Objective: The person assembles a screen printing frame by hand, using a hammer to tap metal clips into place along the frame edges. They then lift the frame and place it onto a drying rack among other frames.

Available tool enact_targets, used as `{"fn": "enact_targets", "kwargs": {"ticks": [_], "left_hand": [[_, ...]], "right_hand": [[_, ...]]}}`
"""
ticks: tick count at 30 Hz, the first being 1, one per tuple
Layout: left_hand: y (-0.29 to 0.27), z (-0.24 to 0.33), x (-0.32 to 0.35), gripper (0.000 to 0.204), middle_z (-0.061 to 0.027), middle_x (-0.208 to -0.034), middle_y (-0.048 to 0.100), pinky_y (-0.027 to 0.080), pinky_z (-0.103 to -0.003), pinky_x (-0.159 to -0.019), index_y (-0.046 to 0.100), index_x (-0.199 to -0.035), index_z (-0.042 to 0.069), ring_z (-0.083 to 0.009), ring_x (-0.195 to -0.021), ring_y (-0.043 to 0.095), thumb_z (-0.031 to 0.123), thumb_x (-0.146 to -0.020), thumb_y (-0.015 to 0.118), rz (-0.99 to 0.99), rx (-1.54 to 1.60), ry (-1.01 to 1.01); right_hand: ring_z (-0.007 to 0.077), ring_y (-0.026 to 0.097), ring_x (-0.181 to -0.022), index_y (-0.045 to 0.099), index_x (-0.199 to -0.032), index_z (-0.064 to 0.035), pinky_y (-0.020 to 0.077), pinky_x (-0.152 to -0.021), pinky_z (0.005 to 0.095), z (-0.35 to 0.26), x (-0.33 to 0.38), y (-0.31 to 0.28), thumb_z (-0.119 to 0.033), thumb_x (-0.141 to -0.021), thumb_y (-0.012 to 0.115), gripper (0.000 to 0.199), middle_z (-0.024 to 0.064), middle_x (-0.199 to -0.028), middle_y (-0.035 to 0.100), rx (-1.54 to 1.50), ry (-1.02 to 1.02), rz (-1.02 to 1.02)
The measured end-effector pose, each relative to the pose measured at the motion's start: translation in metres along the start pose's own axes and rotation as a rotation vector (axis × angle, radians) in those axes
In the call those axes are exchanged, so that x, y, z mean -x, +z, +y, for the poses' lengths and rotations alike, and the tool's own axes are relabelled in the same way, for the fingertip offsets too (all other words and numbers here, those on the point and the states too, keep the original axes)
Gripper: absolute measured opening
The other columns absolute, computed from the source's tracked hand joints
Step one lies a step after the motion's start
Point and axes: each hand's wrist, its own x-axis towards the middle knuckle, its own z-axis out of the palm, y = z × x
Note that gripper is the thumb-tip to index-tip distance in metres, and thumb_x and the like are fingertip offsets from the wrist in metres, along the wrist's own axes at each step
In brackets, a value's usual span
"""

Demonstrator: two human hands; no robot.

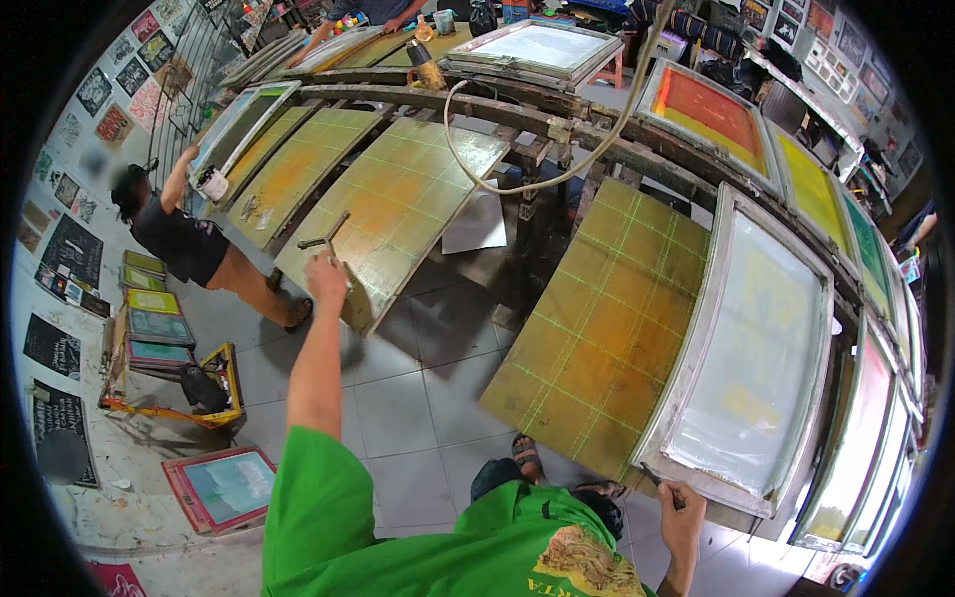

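My left hand is stretched out over a yellowish board marked with green grid lines. Its fingers are closed round the end of a thin, bent metal tool, whose exact kind is unclear. At lower right, my right hand is closed on a small dark piece at the near corner of a screen-printing frame. The frame has a pale, whitish mesh and stands along the right edge of another grid-marked board.
Another person at left holds a screen frame raised over the row of boards. More screens, one orange-red, line the right side. Framed screens lean by the left wall. A hose hangs in front of the rails.
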Motion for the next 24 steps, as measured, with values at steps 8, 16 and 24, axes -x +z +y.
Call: {"fn": "enact_targets", "kwargs": {"ticks": [8,16,24], "left_hand": [[0.044,-0.018,-0.077,0.052,-0.0147,-0.155,0.056,0.044,-0.059,-0.118,0.057,-0.153,0.011,-0.0374,-0.148,0.048,0.034,-0.108,0.065,-0.11,-0.178,0.089],[0.009,0.007,-0.081,0.05,-0.021,-0.15,0.06,0.047,-0.059,-0.113,0.064,-0.14,0.006,-0.0429,-0.142,0.053,0.045,-0.109,0.06,-0.464,-0.378,0.1],[0.005,-0.05,0.027,0.056,-0.0202,-0.087,0.074,0.053,-0.047,-0.069,0.07,-0.093,-0.005,-0.0308,-0.079,0.073,0.047,-0.11,0.057,-0.486,0.407,-0.035]], "right_hand": [[0.0133,0.071,-0.083,0.081,-0.105,0.0056,0.056,-0.079,0.0319,-0.008,0.012,-0.012,-0.013,-0.097,0.079,0.02,0.0129,-0.087,0.08,0.041,0.107,-0.049],[0.0078,0.064,-0.08,0.078,-0.103,0.0067,0.0526,-0.074,0.0269,0.002,0.02,-0.009,-0.008,-0.101,0.075,0.015,0.0044,-0.084,0.074,0.042,0.109,0.019],[0.0149,0.072,-0.087,0.08,-0.108,0.006,0.0568,-0.083,0.0337,-0.015,0.005,-0.019,-0.015,-0.099,0.076,0.023,0.0169,-0.093,0.081,0.026,0.048,-0.08]]}}
